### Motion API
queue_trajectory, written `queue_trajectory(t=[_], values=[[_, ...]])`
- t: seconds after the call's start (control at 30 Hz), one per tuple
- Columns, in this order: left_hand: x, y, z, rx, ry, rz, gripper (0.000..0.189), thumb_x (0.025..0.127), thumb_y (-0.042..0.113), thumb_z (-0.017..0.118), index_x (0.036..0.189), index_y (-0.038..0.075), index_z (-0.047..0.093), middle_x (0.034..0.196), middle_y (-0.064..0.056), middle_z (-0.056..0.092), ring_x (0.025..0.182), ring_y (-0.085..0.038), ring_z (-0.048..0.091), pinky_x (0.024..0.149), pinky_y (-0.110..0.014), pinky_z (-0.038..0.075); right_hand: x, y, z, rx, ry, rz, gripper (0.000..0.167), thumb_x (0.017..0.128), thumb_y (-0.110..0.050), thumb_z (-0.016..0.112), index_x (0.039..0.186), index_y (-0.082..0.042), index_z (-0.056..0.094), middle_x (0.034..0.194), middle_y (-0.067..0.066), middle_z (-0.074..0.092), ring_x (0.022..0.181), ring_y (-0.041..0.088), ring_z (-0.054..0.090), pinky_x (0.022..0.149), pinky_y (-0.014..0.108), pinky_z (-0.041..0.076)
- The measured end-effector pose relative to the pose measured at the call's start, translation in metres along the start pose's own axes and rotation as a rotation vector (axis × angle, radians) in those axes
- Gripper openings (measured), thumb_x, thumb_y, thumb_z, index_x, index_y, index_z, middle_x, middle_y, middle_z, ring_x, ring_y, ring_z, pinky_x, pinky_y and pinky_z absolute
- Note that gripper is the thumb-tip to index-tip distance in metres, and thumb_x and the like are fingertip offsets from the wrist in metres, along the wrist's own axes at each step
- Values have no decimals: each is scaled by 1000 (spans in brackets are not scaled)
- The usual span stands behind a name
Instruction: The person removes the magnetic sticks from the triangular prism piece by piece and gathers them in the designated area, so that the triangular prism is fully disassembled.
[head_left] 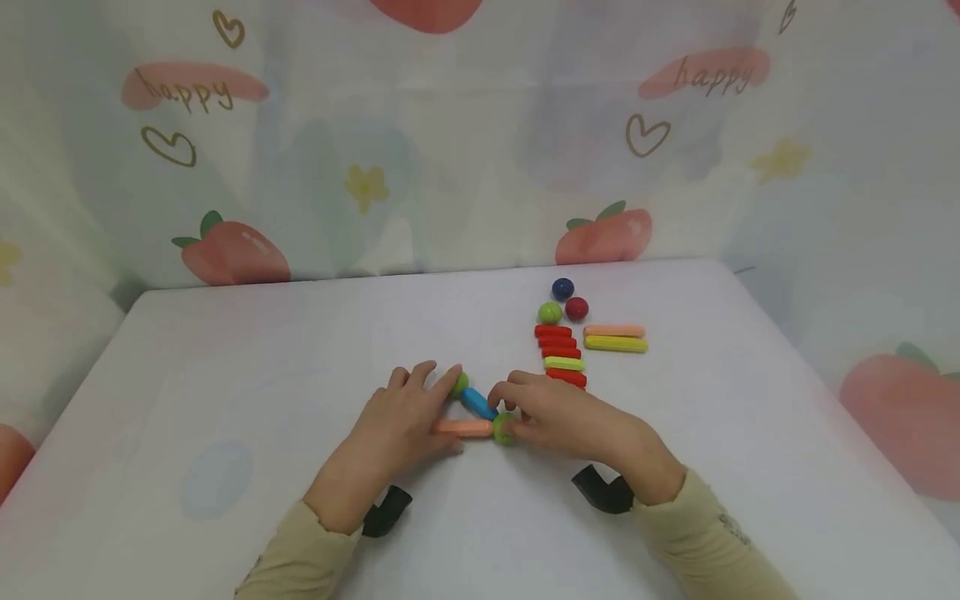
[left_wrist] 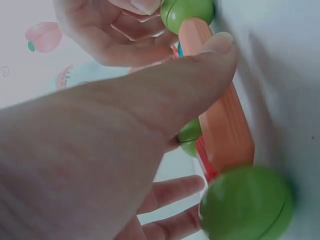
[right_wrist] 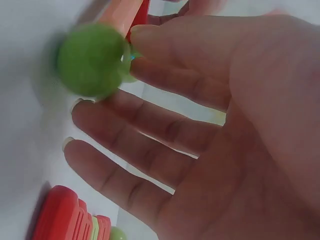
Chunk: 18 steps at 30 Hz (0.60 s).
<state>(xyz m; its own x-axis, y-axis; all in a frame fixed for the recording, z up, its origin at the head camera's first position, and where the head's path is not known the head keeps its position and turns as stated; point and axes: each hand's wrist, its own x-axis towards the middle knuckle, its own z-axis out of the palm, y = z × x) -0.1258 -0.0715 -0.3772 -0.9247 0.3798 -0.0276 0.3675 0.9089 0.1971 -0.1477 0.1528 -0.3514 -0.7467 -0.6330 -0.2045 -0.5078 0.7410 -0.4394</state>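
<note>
An orange stick [head_left: 468, 428], a blue stick [head_left: 477, 402] and a red stick [left_wrist: 206, 157] meet green balls in a small triangle on the white table. My left hand [head_left: 393, 417] holds the triangle from the left: its thumb lies across the orange stick, and its index finger reaches the far green ball [head_left: 460, 384]. Another green ball [left_wrist: 247, 205] sits at the stick's left end, hidden under this hand in the head view. At the right corner my right hand [head_left: 573, 417] holds a green ball [right_wrist: 90, 60] between thumb and fingers, index fingertip close by the blue stick.
Right of the triangle, several short red sticks [head_left: 557, 342] lie in a row with a yellow-green stick [head_left: 562, 364]. Beside them are a peach stick [head_left: 615, 331] and a yellow stick [head_left: 617, 343]. Blue [head_left: 562, 289], red [head_left: 577, 308] and green [head_left: 550, 313] balls sit behind the row.
</note>
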Motion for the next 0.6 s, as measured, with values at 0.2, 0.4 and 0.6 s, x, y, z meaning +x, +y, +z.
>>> queue_trajectory(t=[0.2,0.4,0.6], values=[[5,4,4,-37,-14,9,88,76,49,83,146,12,46,143,-17,49,121,-37,51,82,-47,58,2,0,2,-13,-10,19,28,90,-17,73,116,-18,64,102,-3,61,87,10,58,79,25,56],[10,4,15,-43,-12,73,88,83,53,74,153,17,36,159,-15,30,136,-38,41,104,-52,46,3,-2,3,-25,-8,40,23,88,-17,74,110,-19,65,102,-3,61,90,11,59,81,29,57],[9,4,24,-8,-40,115,84,90,59,62,157,23,28,166,-13,15,146,-37,30,115,-54,33,2,-2,4,-30,-14,23,20,90,-15,72,109,-20,66,101,-4,62,88,11,59,79,26,55]])
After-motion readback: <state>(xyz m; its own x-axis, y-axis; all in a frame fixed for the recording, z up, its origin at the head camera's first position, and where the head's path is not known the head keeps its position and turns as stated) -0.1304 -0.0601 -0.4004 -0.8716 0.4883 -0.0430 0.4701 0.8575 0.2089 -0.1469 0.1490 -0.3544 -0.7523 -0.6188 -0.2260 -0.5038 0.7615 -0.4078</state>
